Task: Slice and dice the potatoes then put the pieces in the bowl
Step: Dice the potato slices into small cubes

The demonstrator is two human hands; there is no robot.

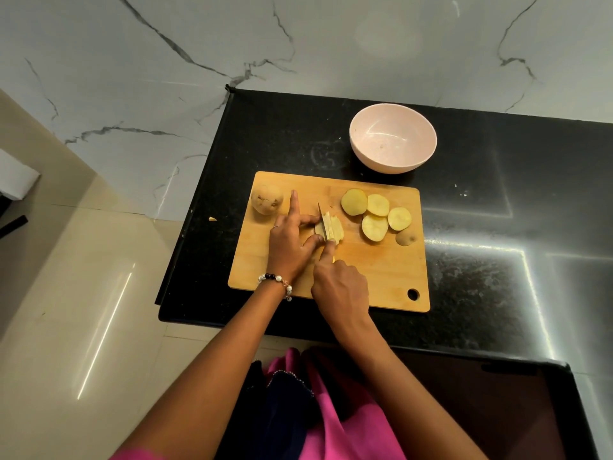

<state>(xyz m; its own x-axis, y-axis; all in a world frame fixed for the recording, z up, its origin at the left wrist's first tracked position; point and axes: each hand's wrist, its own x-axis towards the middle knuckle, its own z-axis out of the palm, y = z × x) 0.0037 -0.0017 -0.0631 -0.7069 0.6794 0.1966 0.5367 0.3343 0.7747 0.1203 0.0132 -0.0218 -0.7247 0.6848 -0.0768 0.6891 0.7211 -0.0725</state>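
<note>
Right hand (341, 287) grips knife (323, 220), blade in stacked slices (328, 229) mid-board; left hand (288, 247) pinches stack. We note five rounds (376, 215) sliced, undiced; whole potato (267, 199) untouched; bowl (393, 142) behind cutting board (381, 270) holds nothing. We judge task early.

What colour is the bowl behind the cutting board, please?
Pale pink; the bowl shows best in the head view.

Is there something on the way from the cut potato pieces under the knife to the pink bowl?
Nothing visible blocks it. The cut pieces lie mid-board; the bowl stands beyond the cutting board's far edge, empty. The round slices lie to the right of that path, and between them only bare board and counter show.
</note>
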